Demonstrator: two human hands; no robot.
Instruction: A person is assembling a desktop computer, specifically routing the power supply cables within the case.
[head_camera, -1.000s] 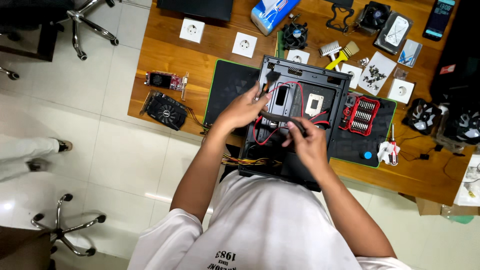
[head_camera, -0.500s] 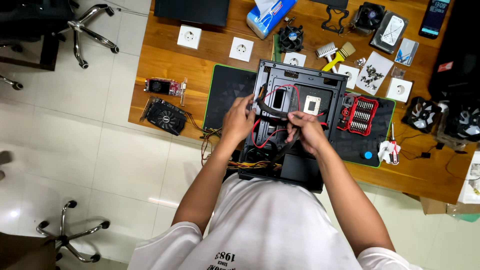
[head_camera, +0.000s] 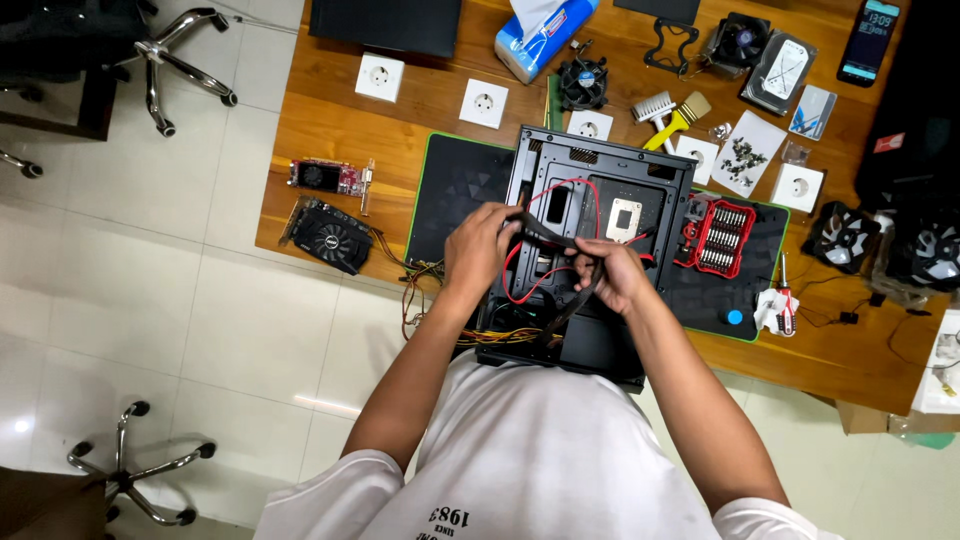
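Here, a black cable (head_camera: 548, 236) stretches between left hand (head_camera: 480, 252) and right hand (head_camera: 612, 275).

Both arms outstretched, left hand (head_camera: 480, 250) and right hand (head_camera: 612, 277) curled, close together.

Open black computer case (head_camera: 600, 190), lying flat, side panel off, directly beneath both hands. A black cable bundle (head_camera: 548, 235) spans between the two hands above the case interior. Thin red wires (head_camera: 522, 280) loop below and between the hands, inside the case.
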